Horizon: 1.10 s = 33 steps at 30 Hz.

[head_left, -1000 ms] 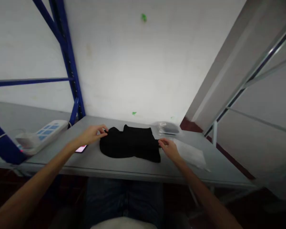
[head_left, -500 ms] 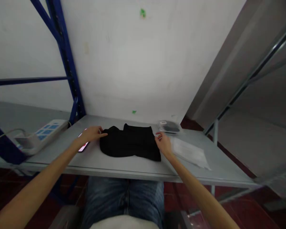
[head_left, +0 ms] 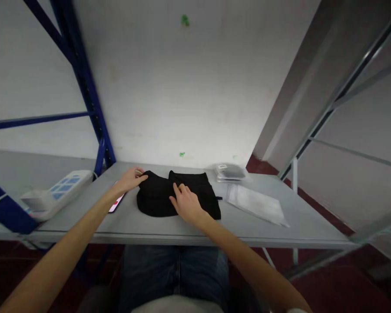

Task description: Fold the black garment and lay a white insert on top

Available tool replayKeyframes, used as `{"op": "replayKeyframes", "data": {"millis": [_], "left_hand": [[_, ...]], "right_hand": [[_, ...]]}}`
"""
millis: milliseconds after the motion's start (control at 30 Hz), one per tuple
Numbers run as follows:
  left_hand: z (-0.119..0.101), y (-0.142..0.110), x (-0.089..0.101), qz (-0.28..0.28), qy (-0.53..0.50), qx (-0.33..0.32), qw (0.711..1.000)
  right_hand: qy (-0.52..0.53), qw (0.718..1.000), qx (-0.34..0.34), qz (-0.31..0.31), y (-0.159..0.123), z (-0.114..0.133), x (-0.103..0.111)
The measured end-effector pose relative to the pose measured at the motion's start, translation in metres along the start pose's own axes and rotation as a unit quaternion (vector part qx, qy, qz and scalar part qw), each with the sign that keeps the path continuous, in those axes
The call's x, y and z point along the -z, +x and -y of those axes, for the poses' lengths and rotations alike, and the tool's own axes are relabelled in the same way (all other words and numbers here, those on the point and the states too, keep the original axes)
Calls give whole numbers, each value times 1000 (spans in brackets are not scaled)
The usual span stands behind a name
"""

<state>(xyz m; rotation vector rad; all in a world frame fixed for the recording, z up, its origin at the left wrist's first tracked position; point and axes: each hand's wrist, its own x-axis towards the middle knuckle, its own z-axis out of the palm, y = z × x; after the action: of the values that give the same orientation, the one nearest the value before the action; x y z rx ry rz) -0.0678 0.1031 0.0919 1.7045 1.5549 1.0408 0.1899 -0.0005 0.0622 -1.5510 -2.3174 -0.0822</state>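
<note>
A black garment (head_left: 156, 198) lies flat on the grey table (head_left: 195, 228) in front of me. My left hand (head_left: 129, 179) pinches the garment's upper left corner, fingers closed on the cloth. My right hand (head_left: 185, 203) rests on the middle of the garment, fingers spread flat and pressing down on it. A phone (head_left: 116, 203) with a lit pink screen lies just under my left wrist, partly hidden.
A white power strip (head_left: 54, 194) sits at the left on a lower ledge beside a blue rack post (head_left: 94, 108). A stack of small clear packets (head_left: 230, 172) lies at the back right, with a flat clear plastic bag (head_left: 256, 204) beside it. A grey frame (head_left: 313, 143) rises at right.
My right hand has moved left from the garment's right edge onto its middle and now lies flat there. My left hand stays at the upper left corner. The view shifted slightly.
</note>
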Motion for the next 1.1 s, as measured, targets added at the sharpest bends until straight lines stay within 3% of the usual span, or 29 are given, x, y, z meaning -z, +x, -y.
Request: {"op": "replayKeyframes", "data": {"millis": [133, 267, 400, 567, 767, 867, 1000, 1033, 1100], "left_hand": [[-24, -2, -7, 13, -129, 31, 991], [-46, 1, -29, 7, -222, 36, 974], [-67, 5, -65, 16, -263, 22, 964], [-80, 8, -120, 22, -252, 34, 967], [-73, -11, -177, 43, -274, 55, 959], [-74, -22, -179, 49, -297, 40, 953], [-69, -34, -145, 29, -276, 2, 961], [-65, -38, -133, 16, -242, -15, 970], [-54, -49, -110, -14, -26, -108, 994]], "right_hand": [[10, 1000, -17, -5, 6, 11, -13], [-1, 1000, -25, -18, 6, 17, -22], [-5, 999, -32, -23, 2, 21, -24], [-16, 999, -47, -20, -23, 18, -10], [14, 994, -92, -58, -61, -17, 13], [33, 986, -136, -90, -63, -42, 21], [22, 986, -149, -75, -54, -59, 22], [14, 987, -143, -68, -51, -59, 21], [-3, 990, -132, -56, -46, -56, 16]]}}
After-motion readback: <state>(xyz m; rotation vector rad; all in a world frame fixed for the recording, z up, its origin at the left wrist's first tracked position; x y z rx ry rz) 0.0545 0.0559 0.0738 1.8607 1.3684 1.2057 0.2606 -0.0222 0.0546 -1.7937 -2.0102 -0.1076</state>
